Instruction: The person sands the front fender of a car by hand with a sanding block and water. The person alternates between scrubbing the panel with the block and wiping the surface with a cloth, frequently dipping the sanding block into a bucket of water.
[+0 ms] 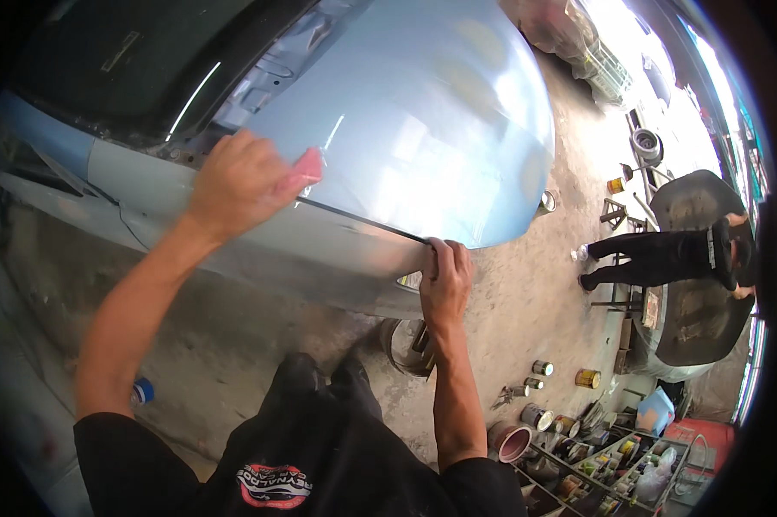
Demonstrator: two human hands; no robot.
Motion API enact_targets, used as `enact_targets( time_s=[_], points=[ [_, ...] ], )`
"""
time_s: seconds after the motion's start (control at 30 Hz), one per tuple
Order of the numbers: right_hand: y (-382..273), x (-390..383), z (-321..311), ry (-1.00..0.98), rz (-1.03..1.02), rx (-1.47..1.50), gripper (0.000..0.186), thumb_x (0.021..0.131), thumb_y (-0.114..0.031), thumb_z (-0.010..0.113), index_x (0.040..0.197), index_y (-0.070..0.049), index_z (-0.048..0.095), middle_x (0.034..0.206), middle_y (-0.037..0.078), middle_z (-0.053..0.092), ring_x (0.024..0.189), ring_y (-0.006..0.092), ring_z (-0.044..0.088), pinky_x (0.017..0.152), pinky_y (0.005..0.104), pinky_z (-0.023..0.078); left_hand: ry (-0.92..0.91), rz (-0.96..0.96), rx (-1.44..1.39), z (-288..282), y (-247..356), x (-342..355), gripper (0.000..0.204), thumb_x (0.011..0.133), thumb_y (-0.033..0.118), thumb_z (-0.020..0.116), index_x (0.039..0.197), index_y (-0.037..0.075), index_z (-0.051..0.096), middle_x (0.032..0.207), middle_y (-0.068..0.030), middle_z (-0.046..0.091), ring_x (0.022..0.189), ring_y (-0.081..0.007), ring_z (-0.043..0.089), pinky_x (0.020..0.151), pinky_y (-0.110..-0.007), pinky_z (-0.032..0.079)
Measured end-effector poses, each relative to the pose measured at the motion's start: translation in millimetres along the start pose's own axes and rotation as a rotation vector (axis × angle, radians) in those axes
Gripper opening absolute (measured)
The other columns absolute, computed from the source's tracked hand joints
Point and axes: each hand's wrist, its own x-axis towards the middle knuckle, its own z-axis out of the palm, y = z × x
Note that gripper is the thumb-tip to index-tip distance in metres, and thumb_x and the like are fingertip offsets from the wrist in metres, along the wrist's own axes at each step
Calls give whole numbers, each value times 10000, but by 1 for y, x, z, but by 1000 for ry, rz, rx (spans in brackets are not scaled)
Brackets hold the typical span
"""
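My left hand (233, 185), a little blurred by motion, is closed around a pink pad (307, 171), perhaps a sponge. It holds the pad over the seam between the pale blue hood (380, 112) and the grey fender (259, 237) of a car. Dull, yellowish patches mark the hood's far part. My right hand (447, 280) has its fingers curled over the fender's front top corner, by the hood's near edge. Whatever lies beneath those fingertips is hidden.
Below the fender's front stands a round metal rim (401, 345) on the concrete floor. Several paint cans (539, 419) and a cluttered rack (604, 470) are at the lower right. Farther right, a person in dark clothes (664, 258) leans over a dark panel (703, 319).
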Motion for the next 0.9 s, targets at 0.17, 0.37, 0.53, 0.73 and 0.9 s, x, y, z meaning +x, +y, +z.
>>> enact_targets(
  time_s=[0.17,0.37,0.53,0.73,0.9],
  points=[
    [-93,29,47,89,-140,69,380,792,12,648,1172,25,646,1102,168,619,1053,356,622,951,486,498,-28,86,32,22,10,17,168,836,241,845,899,135,731,804,-31,584,820,-263,572,714,-411,468],
    [-33,2,42,-52,-114,-320,180,808,-106,610,966,-23,623,976,132,594,971,312,603,909,470,518,43,28,19,24,7,3,203,885,143,817,798,66,650,804,-105,559,822,-328,558,764,-462,446],
    [-76,23,56,59,-172,-2,190,824,-102,628,993,-15,625,1028,162,573,1037,333,598,983,502,483,-44,-5,45,29,6,-3,218,918,179,779,847,65,607,884,-106,567,900,-335,561,803,-474,447],
    [-55,4,89,230,-128,-152,184,847,-101,639,1014,-26,649,1070,147,587,1098,314,595,1006,512,468,-18,18,55,40,8,-1,238,924,202,778,849,73,592,887,-108,554,902,-334,558,797,-478,440],
    [-55,20,79,92,-171,-47,187,838,-119,655,1003,-30,653,1071,146,591,1085,318,595,954,501,472,-23,3,66,28,-8,-8,257,932,206,775,831,70,581,878,-111,540,899,-335,554,804,-478,445]
  ],
)
